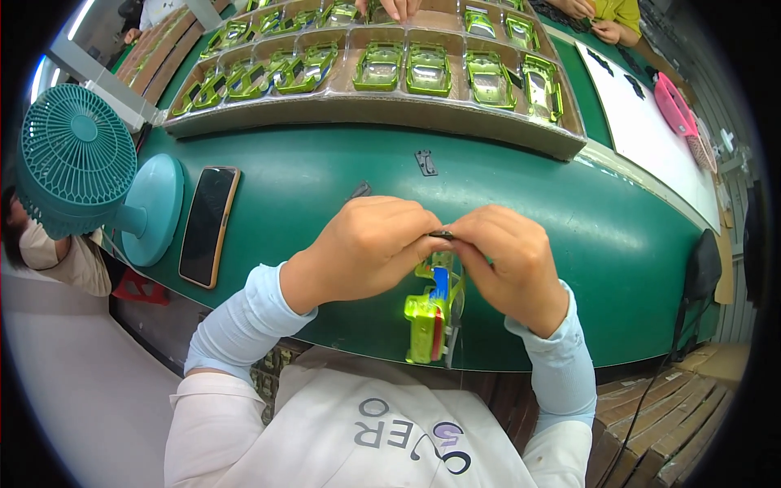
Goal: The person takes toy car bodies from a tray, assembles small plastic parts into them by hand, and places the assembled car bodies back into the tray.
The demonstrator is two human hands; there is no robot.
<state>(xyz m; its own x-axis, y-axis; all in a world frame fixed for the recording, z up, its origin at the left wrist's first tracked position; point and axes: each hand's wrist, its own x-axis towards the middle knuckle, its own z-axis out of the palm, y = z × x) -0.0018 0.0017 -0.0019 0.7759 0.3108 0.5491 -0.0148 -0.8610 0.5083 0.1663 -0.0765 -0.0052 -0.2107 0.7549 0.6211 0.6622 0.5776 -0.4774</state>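
My left hand (362, 248) and my right hand (506, 260) meet over the table's near side, fingers closed in pinches. Between their fingertips is a small black plastic piece (442, 234). Right below it, at the fingers, a lime-green toy car body shell (425, 325) with blue and red markings and clear parts stands on end. Fingers hide its upper end, so I cannot tell whether the black piece is joined to it. Beyond my hands, a flat dark plastic part (425, 163) lies on the table, and another dark part (359, 190) shows partly behind my left hand.
A divided cardboard tray (366, 114) of green car shells spans the far side, with another person's hand (399, 8) over it. At left are a teal fan (81, 138) and a phone (209, 228). A white board (651, 146) and pink basket (675, 106) lie far right.
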